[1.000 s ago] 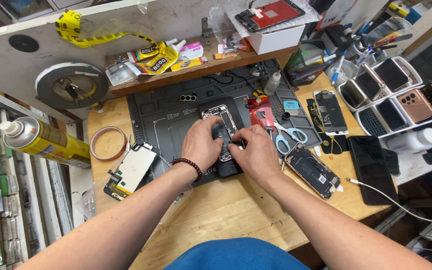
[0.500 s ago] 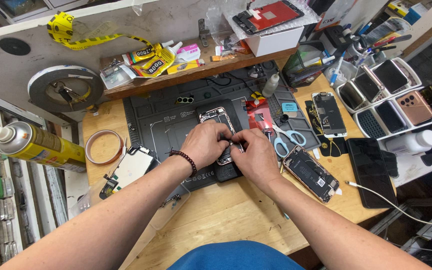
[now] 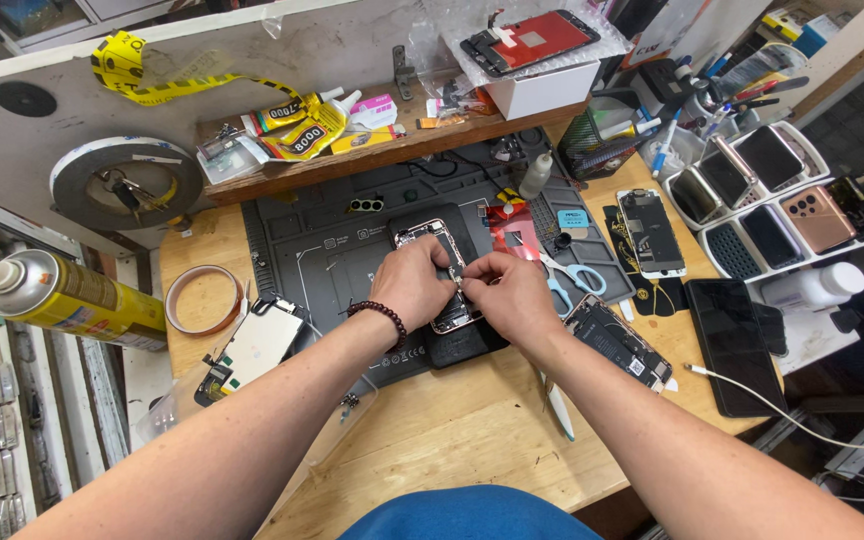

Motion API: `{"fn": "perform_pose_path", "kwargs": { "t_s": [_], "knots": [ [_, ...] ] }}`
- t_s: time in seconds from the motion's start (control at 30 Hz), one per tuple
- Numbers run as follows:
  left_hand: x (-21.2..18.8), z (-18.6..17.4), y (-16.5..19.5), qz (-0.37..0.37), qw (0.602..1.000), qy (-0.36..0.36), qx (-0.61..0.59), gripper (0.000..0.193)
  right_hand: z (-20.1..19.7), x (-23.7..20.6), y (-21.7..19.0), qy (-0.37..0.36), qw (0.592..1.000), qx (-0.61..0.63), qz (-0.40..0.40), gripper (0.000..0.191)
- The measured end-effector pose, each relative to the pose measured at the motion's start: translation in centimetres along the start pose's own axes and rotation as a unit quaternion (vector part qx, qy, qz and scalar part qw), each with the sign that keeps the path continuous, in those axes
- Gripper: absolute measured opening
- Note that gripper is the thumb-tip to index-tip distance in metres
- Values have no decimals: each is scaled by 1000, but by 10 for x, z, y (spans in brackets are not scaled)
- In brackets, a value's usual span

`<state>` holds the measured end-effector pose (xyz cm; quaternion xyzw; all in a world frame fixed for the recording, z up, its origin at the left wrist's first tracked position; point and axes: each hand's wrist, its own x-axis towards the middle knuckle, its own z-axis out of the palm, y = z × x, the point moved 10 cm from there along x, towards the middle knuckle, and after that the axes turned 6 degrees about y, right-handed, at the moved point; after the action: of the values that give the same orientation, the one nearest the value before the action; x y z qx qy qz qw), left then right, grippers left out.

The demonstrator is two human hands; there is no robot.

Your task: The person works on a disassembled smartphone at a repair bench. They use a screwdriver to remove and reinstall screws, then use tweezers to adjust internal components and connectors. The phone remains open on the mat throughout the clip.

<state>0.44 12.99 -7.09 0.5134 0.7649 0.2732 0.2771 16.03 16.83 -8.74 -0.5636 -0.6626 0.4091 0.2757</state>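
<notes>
An opened phone (image 3: 439, 262) lies on the dark mat (image 3: 312, 250) mid-bench. The left hand (image 3: 410, 283) rests on it, fingers pinched; the right hand (image 3: 505, 293) meets it, fingers pinching something too small to make out. Scissors (image 3: 562, 278) lie at three o'clock, a tape ring (image 3: 202, 298) at nine.

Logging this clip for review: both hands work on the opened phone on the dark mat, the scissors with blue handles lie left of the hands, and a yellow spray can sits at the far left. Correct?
Not quite. In the head view the scissors lie right of the hands, beside the right hand, not left. The rest holds: the left hand and right hand meet over the opened phone on the dark mat, and the yellow spray can sits at the far left.
</notes>
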Motion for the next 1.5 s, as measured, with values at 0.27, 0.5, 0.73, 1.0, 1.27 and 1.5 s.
{"fn": "perform_pose_path", "kwargs": {
  "t_s": [0.27, 0.5, 0.73, 1.0, 1.27, 1.5],
  "knots": [
    [6, 1, -6, -31, 999, 21, -11, 36, 2, 6, -4, 2, 998, -51, -21, 17],
    [4, 2, -12, -54, 998, 33, -22, 32, 4, 10, 0, -46, 998, -33, 39, 14],
    [-3, -7, -29, -112, 988, 67, -84, 21, -3, 14, -2, -36, 997, 0, 69, 12],
    [6, -7, -24, -110, 991, 70, -41, 18, -3, 14, -12, -21, 995, -84, 58, 29],
    [5, -7, -25, -154, 985, 49, -64, 22, 6, 23, 8, -41, 992, 34, 118, 18],
    [7, 1, -29, -175, 981, 22, -79, 13, 9, 25, 17, -66, 971, 2, 230, 21]
  ]
}}
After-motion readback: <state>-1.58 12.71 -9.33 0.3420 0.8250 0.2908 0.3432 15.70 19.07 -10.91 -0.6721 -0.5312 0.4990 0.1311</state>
